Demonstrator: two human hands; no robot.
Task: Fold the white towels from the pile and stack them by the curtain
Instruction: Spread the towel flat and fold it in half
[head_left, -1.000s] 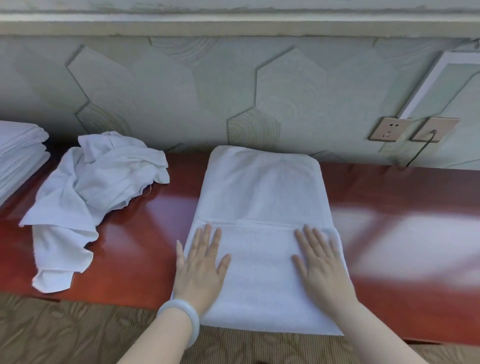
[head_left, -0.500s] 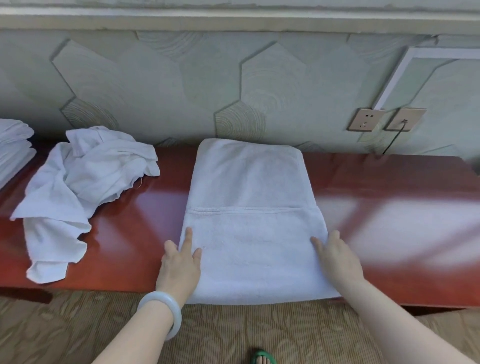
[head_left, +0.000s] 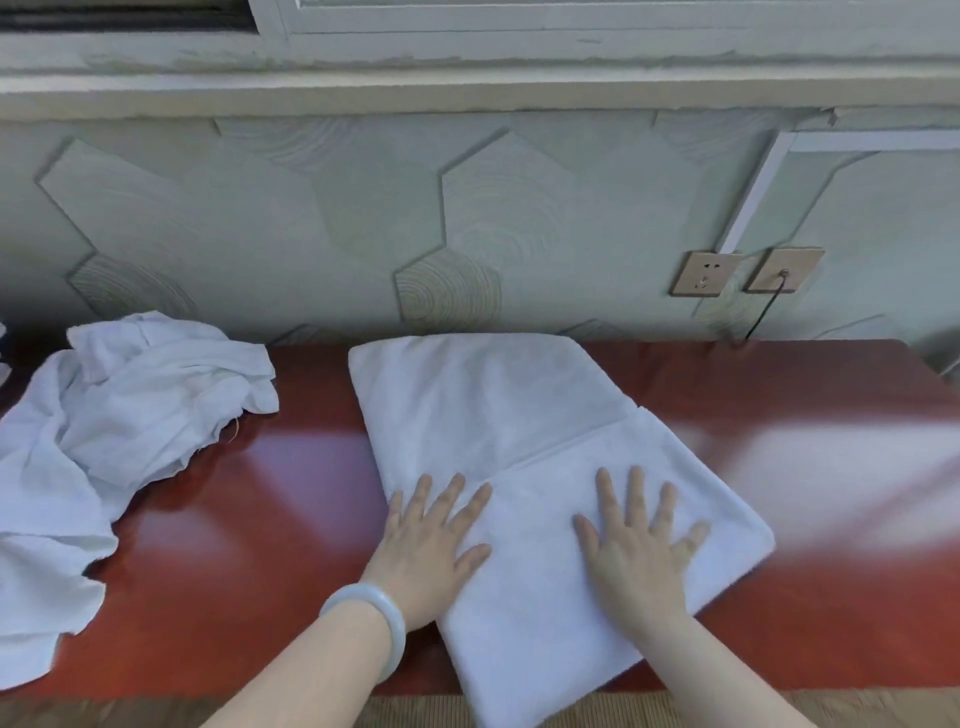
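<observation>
Presses left hand (head_left: 431, 545) and right hand (head_left: 636, 551) flat, fingers spread, on the folded towel (head_left: 483, 405) lying askew on the red table (head_left: 270, 499). Loses the towel's near corner below the frame. Shows the crumpled pile (head_left: 130, 410) at left, partly cut off.

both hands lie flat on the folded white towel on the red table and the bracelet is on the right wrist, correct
Not quite: the head view shows the bracelet on the left wrist, not the right. The left hand and right hand do lie flat on the folded white towel on the red table.
</observation>
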